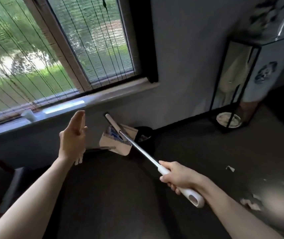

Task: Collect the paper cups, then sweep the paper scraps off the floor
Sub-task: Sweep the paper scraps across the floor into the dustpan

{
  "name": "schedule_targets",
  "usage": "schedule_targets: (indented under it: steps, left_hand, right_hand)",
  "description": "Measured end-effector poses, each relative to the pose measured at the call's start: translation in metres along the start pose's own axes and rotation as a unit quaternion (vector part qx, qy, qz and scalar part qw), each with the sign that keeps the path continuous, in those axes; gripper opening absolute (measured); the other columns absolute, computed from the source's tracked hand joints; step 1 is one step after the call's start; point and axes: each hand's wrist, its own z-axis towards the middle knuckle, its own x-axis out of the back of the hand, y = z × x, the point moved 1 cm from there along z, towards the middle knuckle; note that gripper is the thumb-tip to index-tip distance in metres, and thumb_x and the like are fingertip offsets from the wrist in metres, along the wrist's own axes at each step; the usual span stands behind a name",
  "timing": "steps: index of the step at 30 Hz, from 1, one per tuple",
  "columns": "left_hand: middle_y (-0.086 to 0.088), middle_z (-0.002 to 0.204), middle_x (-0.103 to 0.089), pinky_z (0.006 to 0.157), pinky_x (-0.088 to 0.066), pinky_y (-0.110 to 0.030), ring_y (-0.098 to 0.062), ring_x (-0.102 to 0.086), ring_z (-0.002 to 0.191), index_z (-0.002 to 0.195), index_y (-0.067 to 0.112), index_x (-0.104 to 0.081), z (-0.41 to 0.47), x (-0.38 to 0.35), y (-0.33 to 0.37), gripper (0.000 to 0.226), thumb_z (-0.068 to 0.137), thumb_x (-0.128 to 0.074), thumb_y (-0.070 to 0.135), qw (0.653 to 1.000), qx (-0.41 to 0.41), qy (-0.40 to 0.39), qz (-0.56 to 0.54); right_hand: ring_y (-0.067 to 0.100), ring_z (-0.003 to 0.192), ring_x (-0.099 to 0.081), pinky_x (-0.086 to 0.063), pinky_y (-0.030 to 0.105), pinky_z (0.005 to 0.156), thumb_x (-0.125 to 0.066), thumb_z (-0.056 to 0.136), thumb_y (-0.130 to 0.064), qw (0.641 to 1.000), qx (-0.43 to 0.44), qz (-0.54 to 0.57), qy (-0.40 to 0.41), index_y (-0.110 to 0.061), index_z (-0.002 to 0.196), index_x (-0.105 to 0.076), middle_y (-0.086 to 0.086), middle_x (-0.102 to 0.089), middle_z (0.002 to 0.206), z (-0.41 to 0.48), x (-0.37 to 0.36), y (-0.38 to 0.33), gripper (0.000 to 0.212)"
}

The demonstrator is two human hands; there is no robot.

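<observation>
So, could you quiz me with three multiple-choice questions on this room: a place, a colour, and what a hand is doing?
1. Where do the paper scraps lie? A on the floor at right; B on the windowsill; C on a bed.
2. What colour is the handle grip? A red; B white; C green.
3. What is the left hand doing? A clutching scraps; B holding a cup; C open, holding nothing.
Answers: 1 A: they dot the dark floor. 2 B: the grip in the right hand is white. 3 C: its fingers are straight and empty.
</observation>
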Motion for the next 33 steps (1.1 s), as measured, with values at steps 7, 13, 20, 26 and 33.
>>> schedule_targets:
  steps: [7,13,20,26,33]
  left_hand:
    - [0.011,0.121,-0.057,0.084,-0.035,0.003,0.023,-0.05,0.101,0.134,0.043,-0.044,0.033,-0.025,-0.015,0.066,0.089,-0.059,-0.002,0.992,-0.08,-0.098,0.023]
    - [-0.012,0.098,-0.066,0.076,-0.055,-0.041,-0.033,-0.064,0.086,0.132,0.044,-0.039,0.065,-0.042,-0.04,0.066,0.087,-0.056,-0.001,0.947,-0.18,-0.245,0.1]
    - [-0.003,0.087,-0.053,0.068,-0.054,-0.043,-0.036,-0.06,0.076,0.14,0.049,-0.029,0.084,-0.045,-0.092,0.07,0.088,-0.054,0.009,0.843,-0.302,-0.416,0.157]
    - [0.006,0.13,-0.059,0.097,-0.045,-0.034,-0.018,-0.058,0.112,0.144,0.055,-0.025,0.081,-0.035,-0.1,0.047,0.097,-0.026,0.054,0.804,-0.286,-0.518,0.065]
    - [0.005,0.103,-0.063,0.079,-0.047,-0.025,-0.02,-0.064,0.097,0.138,0.068,0.005,0.063,-0.03,-0.11,0.067,0.091,-0.043,0.063,0.815,-0.116,-0.565,0.057]
  right_hand:
    - [0.005,0.049,-0.049,-0.045,0.019,0.045,-0.051,0.093,-0.009,0.999,-0.006,0.037,0.025,-0.029,0.153,-0.015,0.002,-0.052,0.07,0.041,-0.018,-0.034,0.073]
    - [0.003,0.047,-0.049,-0.043,0.019,0.044,-0.053,0.092,-0.01,0.994,-0.025,0.087,0.056,-0.031,0.151,-0.02,0.0,-0.051,0.068,0.082,-0.042,-0.047,0.071]
    - [0.006,0.044,-0.046,-0.039,0.02,0.04,-0.055,0.093,-0.009,0.973,-0.067,0.18,0.127,-0.034,0.15,-0.022,-0.002,-0.048,0.058,0.115,-0.103,-0.044,0.07]
    - [0.008,0.044,-0.043,-0.035,0.021,0.038,-0.056,0.091,-0.006,0.954,-0.076,0.234,0.169,-0.034,0.148,-0.028,-0.002,-0.046,0.056,0.102,-0.126,-0.053,0.069]
    - [0.008,0.042,-0.039,-0.032,0.019,0.034,-0.052,0.094,-0.001,0.93,-0.076,0.303,0.193,-0.033,0.149,-0.025,-0.001,-0.044,0.055,0.058,-0.133,-0.039,0.069]
